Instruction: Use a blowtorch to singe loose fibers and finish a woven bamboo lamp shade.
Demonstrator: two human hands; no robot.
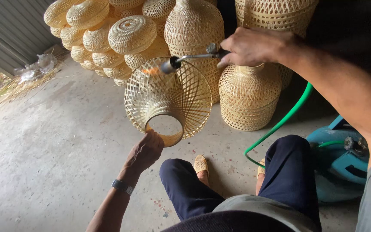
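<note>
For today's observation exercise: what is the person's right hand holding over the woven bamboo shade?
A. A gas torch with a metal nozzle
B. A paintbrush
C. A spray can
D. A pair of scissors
A: the right hand grips a gas torch whose nozzle points at the woven bamboo shade, which the left hand steadies.

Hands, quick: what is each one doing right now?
Left hand: closed on the neck ring of the woven bamboo lampshade.
Right hand: closed around the gas torch, nozzle at the shade.
</note>
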